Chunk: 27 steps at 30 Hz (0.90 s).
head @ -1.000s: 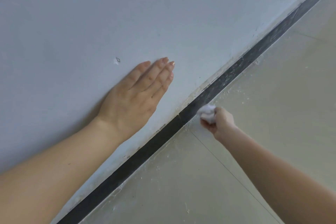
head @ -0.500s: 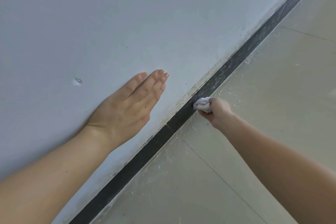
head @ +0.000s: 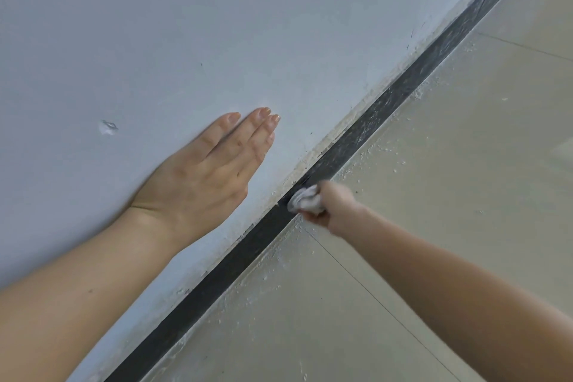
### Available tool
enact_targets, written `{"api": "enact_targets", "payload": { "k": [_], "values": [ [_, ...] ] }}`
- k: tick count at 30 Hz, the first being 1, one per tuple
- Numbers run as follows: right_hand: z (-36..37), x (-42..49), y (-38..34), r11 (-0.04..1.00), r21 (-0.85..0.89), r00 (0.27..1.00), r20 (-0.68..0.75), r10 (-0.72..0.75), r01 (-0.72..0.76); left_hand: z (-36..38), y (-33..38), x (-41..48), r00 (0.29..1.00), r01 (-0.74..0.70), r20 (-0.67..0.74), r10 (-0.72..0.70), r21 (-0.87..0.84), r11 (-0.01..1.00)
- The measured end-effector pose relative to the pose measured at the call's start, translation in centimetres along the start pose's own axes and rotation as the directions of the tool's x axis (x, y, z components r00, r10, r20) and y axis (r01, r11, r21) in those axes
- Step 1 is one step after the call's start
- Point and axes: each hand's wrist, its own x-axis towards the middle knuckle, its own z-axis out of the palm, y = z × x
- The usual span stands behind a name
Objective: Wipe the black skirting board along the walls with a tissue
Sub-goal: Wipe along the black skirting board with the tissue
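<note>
**Tissue on the board, mid-run**

The right hand [head: 333, 206] has its fingers closed around a balled white tissue [head: 305, 203] and presses it against the black skirting board [head: 366, 130], just where a floor-tile joint meets the wall. The hand is blurred, so how each finger sits cannot be told. Bunching the tissue likely gives a firm pad narrow enough to fit the thin strip.

The left hand [head: 204, 174] lies flat on the wall [head: 217, 25], fingers open, straight and together, holding nothing. It looks like a brace for a person leaning low towards the floor [head: 449, 180].

The board's long axis runs diagonally, from lower left up to the top right corner, along the foot of the wall. Below the tissue the strip looks cleaner and darker; above it, pale dust and streaks show on the black, with white crumbs on the floor beside it. Judging by that, the wiping heads up-right, with much of the visible length not yet done.
</note>
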Motion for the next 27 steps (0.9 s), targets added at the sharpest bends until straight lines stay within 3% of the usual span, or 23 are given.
{"api": "enact_targets", "payload": {
  "k": [3, 5, 7, 10, 12, 15, 18, 24, 27],
  "values": [
    [-3.8, 1.6, -2.3, 0.88, 0.436, 0.977, -0.176, -0.122, 0.188, 0.1, 0.1, 0.0, 1.0, -0.005, 0.003, 0.005, 0.015, 1.0],
    [-5.7, 1.4, -3.1, 0.812, 0.537, 0.964, -0.243, -0.111, 0.229, 0.1, 0.1, 0.0, 1.0, 0.003, -0.006, -0.003, 0.014, 1.0],
    [-5.5, 0.7, -2.5, 0.884, 0.431, 0.975, -0.198, -0.1, 0.179, 0.1, 0.1, 0.0, 1.0, 0.013, -0.009, -0.013, 0.007, 1.0],
    [-2.3, -0.3, 1.5, 0.99, 0.139, 0.999, 0.041, 0.003, -0.009, 0.1, 0.2, 0.1, 1.0, 0.02, -0.012, -0.02, -0.015, 1.0],
    [0.7, -1.1, 5.2, 0.989, 0.014, 0.962, 0.235, 0.142, -0.149, 0.1, 0.2, 0.1, 1.0, 0.021, -0.02, -0.021, -0.02, 1.0],
    [4.4, -2.1, 9.1, 0.965, 0.012, 0.918, 0.311, 0.245, -0.261, -0.1, 0.1, 0.1, 1.0, 0.019, -0.024, -0.02, -0.031, 0.999],
    [5.7, -1.8, 9.4, 0.95, 0.204, 0.949, 0.258, 0.179, -0.235, -0.2, 0.0, 0.1, 0.999, 0.014, -0.035, -0.015, -0.043, 0.999],
    [0.8, 0.6, 1.4, 0.928, 0.367, 0.998, -0.014, -0.067, 0.068, 0.0, 0.1, 0.0, 0.999, 0.009, -0.04, -0.01, -0.03, 1.0],
    [-3.2, -0.1, -3.2, 0.839, 0.519, 0.986, -0.108, -0.124, 0.162, 0.2, 0.1, 0.0, 0.999, 0.011, -0.042, -0.012, -0.01, 1.0]
  ]
}}
